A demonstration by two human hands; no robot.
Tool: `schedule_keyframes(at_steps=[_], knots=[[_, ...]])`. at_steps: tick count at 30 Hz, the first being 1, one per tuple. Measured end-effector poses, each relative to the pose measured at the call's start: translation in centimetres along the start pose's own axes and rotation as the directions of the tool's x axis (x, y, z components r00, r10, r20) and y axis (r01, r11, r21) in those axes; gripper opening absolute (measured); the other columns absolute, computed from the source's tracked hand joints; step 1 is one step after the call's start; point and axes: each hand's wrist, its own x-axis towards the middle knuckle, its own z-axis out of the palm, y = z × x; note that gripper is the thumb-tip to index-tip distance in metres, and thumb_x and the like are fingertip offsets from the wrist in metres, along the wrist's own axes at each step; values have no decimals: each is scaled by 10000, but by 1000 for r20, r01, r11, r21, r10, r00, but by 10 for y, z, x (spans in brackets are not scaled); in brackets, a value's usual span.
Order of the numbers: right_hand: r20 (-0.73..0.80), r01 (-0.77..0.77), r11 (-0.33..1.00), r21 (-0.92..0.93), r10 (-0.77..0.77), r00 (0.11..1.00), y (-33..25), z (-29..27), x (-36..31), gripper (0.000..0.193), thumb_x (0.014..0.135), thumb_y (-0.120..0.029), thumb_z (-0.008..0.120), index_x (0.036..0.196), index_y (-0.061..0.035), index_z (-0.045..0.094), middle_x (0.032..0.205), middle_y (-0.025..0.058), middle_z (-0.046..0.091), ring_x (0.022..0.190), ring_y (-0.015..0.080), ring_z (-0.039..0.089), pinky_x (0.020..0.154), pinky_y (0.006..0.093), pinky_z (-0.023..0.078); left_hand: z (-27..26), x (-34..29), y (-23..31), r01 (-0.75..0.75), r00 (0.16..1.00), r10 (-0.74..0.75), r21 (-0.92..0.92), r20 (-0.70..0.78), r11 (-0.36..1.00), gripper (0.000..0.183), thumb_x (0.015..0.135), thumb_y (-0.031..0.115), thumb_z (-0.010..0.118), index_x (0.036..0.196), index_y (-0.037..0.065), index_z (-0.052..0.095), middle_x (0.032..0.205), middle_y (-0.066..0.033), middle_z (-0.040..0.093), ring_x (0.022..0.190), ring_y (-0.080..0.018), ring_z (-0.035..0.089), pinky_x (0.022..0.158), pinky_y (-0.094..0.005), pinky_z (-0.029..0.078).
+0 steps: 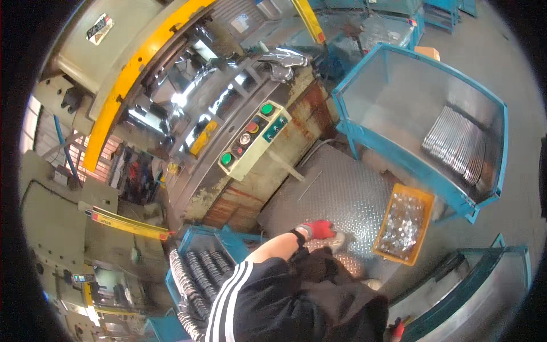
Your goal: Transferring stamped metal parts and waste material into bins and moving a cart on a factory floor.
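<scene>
Here, L hand (pixel 321 229) abv tread plate (pixel 336 188), orange bin (pixel 423 195) w/ pcs (pixel 405 222)

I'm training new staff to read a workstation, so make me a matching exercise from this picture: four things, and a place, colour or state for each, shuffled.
Column one
1. Control box
2. Left hand
3. Yellow-orange tub
4. Stack of metal parts

Column two
A. Gloved in red
B. Inside the large blue-framed bin at the picture's upper right
C. Cream, with green buttons
D. Contains many small shiny pieces

Pairs: 1-C, 2-A, 3-D, 4-B
</scene>
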Motion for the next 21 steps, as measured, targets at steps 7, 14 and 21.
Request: schedule_keyframes(at_steps=[7,14,21], knots=[[-53,121,863,-490,-168,984,-64,60,-47,252,907,-231,576,1048,-30,633,909,100,645,662,184,550,562,335,436,-189,-79,-162,338,396,-306,-173,-865,925,611,833,461,568,1248,18,507,1181,-253,565,1105,-401,537,944,-471,432],[104,288,572,-768,-333,937,-196,229,-63,303,930,-264,541,1116,-31,599,1006,143,628,827,235,594,661,389,475,-374,-149,-397,524,-62,-528,-478,-847,705,676,799,373,649,1321,14,415,1277,-240,492,1168,-414,475,1021,-492,350],[551,703,141,-697,-523,650,-460,498,-106,493,772,-16,571,1261,-48,519,1230,196,559,1140,374,523,932,441,472,-452,-140,-553,568,-73,-562,-497,-824,656,675,841,388,589,1364,21,371,1372,-246,407,1272,-433,377,1078,-491,290]])
